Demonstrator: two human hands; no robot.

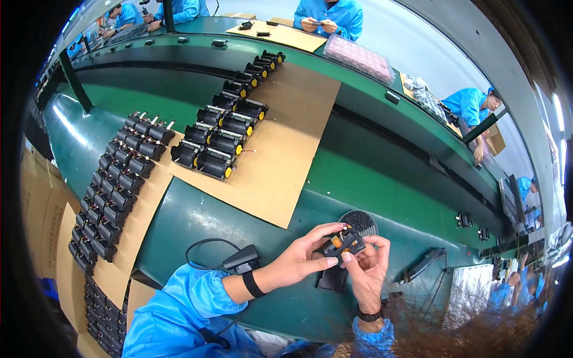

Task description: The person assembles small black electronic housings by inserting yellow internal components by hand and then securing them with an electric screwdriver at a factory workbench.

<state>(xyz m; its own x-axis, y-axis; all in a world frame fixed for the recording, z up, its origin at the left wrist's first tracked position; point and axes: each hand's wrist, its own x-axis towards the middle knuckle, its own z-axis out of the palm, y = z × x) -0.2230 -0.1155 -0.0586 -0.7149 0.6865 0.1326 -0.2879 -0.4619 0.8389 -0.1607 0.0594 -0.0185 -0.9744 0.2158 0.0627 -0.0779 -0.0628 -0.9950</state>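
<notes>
Near the front of the green bench, my left hand (305, 255) and my right hand (369, 269) hold one small black plastic assembly (352, 240) between them. An orange piece shows on its side. The fingers of both hands are closed around its edges, and they hide part of it. Just beyond the assembly stands a round dish (364, 218) filled with small black parts, probably screws. Below my hands a dark block (332, 279) rests on the bench, partly covered by my fingers. A black strap (253, 285) circles my left wrist.
Black units with yellow knobs (225, 143) stand in rows on a cardboard sheet (292, 137). More black units (110, 197) fill another sheet at left. An electric screwdriver (424, 265) lies at right; a black corded box (241, 259) sits by my left forearm. Co-workers sit across a conveyor (382, 89).
</notes>
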